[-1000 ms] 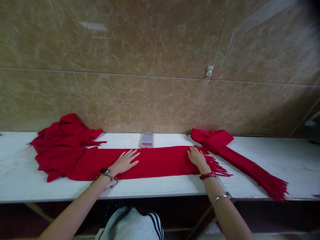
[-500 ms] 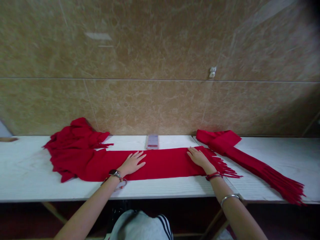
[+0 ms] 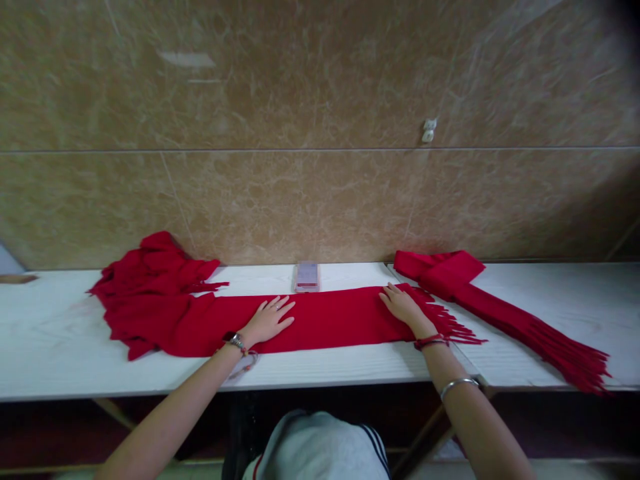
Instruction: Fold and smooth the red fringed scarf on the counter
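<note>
Pressing flat, head view: the left hand [image 3: 270, 321] lies palm-down on the middle of the red scarf [image 3: 333, 321], its fingers [image 3: 283, 308] spread wide and straight, closed around nothing. The right hand [image 3: 404, 308] rests palm-down on the same scarf just inside the fringe [image 3: 453, 328], fingers [image 3: 391, 294] extended and slightly apart, likewise grasping nothing. The scarf lies lengthwise along the white surface [image 3: 325, 370]; its left end is a bunched heap [image 3: 150, 293] near the wall.

Risks, as judged:
- Flat palms hold by friction alone, so a sliding push could ruck the cloth between the hands.
- The heap may drag and skew the strip.
- The fringe lies just beside a second scarf [image 3: 505, 320], and the tassels could tangle.
- A small phone-like object [image 3: 307, 276] touches the scarf's far edge and could be nudged.
</note>
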`<state>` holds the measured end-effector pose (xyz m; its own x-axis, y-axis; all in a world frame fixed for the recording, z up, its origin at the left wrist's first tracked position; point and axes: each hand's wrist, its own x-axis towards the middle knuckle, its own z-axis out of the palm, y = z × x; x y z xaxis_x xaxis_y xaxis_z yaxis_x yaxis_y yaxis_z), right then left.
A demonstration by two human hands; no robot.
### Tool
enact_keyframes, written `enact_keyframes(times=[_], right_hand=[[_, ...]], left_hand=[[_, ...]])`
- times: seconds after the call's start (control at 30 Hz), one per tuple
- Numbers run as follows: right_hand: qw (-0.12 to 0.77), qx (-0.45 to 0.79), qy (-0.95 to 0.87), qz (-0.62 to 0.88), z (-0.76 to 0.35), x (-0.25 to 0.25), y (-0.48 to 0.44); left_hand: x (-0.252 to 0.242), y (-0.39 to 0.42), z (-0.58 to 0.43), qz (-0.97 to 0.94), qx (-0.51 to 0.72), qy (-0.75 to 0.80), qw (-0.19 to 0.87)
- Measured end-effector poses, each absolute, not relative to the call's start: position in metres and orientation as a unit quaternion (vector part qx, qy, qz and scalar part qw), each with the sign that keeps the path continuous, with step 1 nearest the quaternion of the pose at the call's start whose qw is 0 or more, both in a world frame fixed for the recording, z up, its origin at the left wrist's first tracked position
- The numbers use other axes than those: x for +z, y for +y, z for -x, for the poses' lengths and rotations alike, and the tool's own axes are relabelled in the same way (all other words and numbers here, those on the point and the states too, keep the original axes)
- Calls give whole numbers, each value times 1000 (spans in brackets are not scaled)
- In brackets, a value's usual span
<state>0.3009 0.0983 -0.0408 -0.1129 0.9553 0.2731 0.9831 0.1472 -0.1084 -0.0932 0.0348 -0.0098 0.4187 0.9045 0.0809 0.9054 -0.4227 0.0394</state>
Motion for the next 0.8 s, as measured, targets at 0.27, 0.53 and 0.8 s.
enact_keyframes(times=[0.27,0.53,0.8], right_hand=[[154,-65,-724,669,-302,-40,92],[150,-80,-731,661,-304,-41,92],[98,-84,-738,662,-309,-51,93]], left_hand=[[-8,34,91,843,-39,-537,5],[-9,33,92,840,-55,-539,-3],[-11,32,94,842,-76,-534,-10]])
